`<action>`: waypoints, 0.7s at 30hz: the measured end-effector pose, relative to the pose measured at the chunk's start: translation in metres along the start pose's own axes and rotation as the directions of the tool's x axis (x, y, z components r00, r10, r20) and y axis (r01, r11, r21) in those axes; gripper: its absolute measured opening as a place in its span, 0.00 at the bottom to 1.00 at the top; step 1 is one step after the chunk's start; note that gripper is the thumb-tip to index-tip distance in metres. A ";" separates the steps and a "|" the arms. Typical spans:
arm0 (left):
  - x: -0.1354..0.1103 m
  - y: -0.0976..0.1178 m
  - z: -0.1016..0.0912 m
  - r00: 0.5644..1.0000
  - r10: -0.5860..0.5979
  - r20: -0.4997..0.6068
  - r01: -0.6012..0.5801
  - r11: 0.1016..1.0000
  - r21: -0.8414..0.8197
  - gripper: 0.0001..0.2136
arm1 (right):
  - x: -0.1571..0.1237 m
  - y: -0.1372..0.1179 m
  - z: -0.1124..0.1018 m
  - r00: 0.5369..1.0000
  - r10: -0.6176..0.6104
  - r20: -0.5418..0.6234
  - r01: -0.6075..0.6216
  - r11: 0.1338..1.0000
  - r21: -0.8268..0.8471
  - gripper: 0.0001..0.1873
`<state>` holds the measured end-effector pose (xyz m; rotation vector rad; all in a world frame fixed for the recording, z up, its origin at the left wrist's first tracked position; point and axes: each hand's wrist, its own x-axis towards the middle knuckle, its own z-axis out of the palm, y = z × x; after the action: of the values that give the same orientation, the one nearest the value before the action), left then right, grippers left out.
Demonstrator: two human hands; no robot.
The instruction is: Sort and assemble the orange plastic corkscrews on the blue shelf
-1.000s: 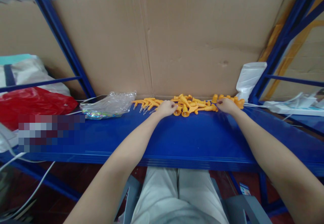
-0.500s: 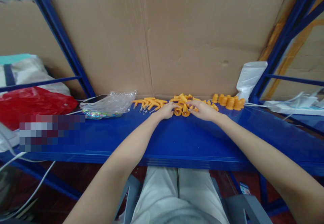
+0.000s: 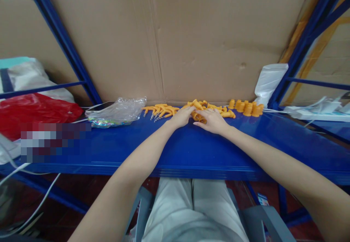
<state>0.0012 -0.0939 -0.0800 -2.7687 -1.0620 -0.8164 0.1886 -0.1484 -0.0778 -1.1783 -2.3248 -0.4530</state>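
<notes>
A pile of small orange plastic parts (image 3: 216, 109) lies at the back of a blue shelf (image 3: 175, 147), against a cardboard sheet. My left hand (image 3: 182, 117) and my right hand (image 3: 212, 120) meet at the middle of the pile, fingers curled over orange pieces (image 3: 197, 116) between them. What each hand holds is hidden by the fingers. To the left lie orange pronged parts with small metal chains (image 3: 160, 110). A row of upright orange caps (image 3: 247, 108) stands to the right.
A crumpled clear plastic bag (image 3: 117, 112) lies left of the parts, with a red bag (image 3: 32, 110) further left. A white bag (image 3: 268, 83) leans at a blue upright on the right. White cables and a power strip (image 3: 311, 114) lie at far right.
My right hand has moved left from the row of caps to the middle of the pile, beside my left hand. The left hand has barely shifted.
</notes>
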 end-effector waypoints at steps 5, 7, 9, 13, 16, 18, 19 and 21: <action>-0.001 0.024 -0.015 0.997 -0.053 -0.062 0.062 0.984 0.165 0.16 | 0.003 0.004 -0.001 0.991 0.088 -0.103 -0.086 0.996 0.019 0.24; 0.000 0.030 -0.018 0.993 -0.066 -0.098 0.082 0.982 0.172 0.15 | 0.004 0.008 -0.001 0.988 0.069 -0.137 -0.066 0.998 0.022 0.23; 0.001 0.029 -0.019 0.982 -0.089 -0.166 0.113 0.984 0.139 0.13 | 0.004 0.012 -0.003 0.985 0.039 -0.166 -0.037 0.999 0.013 0.22; 0.007 0.014 -0.017 0.884 -0.266 -0.385 0.241 0.964 -0.113 0.19 | 0.003 0.022 -0.010 0.982 -0.033 -0.187 0.034 0.999 0.001 0.21; 0.009 0.003 -0.015 0.823 -0.500 -0.268 0.354 0.822 -0.447 0.16 | 0.001 0.031 -0.016 0.978 -0.111 -0.176 0.112 0.994 -0.004 0.20; 0.008 0.002 -0.017 0.828 -0.559 -0.056 0.424 0.687 -0.591 0.08 | 0.000 0.037 -0.019 0.976 -0.147 -0.160 0.148 0.989 -0.006 0.19; 0.007 0.003 -0.018 0.829 -0.559 0.023 0.446 0.635 -0.631 0.05 | 0.000 0.040 -0.020 0.976 -0.157 -0.152 0.158 0.987 -0.004 0.18; 0.005 0.007 -0.022 0.829 -0.554 0.077 0.447 0.574 -0.687 0.03 | 0.000 0.045 -0.021 0.977 -0.165 -0.137 0.168 0.986 0.009 0.18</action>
<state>-0.0010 -0.1011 -0.0577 -2.8390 -1.8937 -1.7922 0.2311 -0.1329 -0.0569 -0.9162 -2.3125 -0.5500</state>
